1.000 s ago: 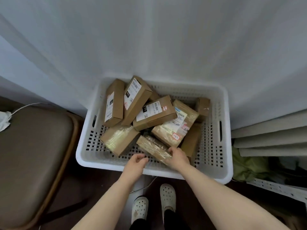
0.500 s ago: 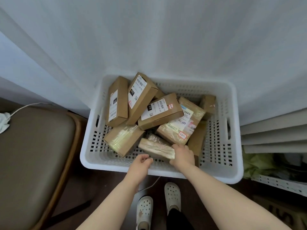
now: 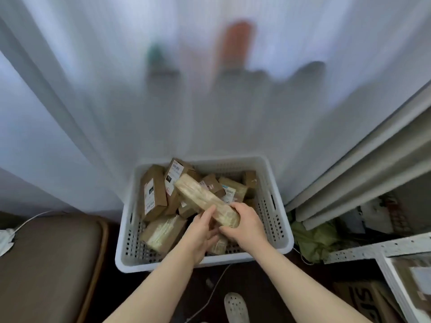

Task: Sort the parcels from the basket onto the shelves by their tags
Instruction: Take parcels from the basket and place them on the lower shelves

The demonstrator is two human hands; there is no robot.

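Observation:
A white perforated basket [image 3: 276, 201] stands on the floor against a white curtain and holds several brown cardboard parcels with printed labels. One long taped parcel [image 3: 200, 198] is lifted above the others, tilted up to the far left. My right hand [image 3: 245, 226] grips its near end. My left hand [image 3: 201, 234] holds the same end from the left and below. A labelled parcel [image 3: 152, 195] leans at the basket's left side, and a tape-wrapped one [image 3: 163, 231] lies at the front left.
A brown cushioned chair [image 3: 46, 264] is to the left, with a white cable on it. A white metal shelf frame [image 3: 382, 247] is at the right, with a green bag [image 3: 312, 238] beside the basket. My shoe [image 3: 235, 306] and a cable lie on the dark floor.
The long taped parcel has come up out of the basket, my right hand lifting its end. My left hand has closed onto it too. The view has pulled back and up.

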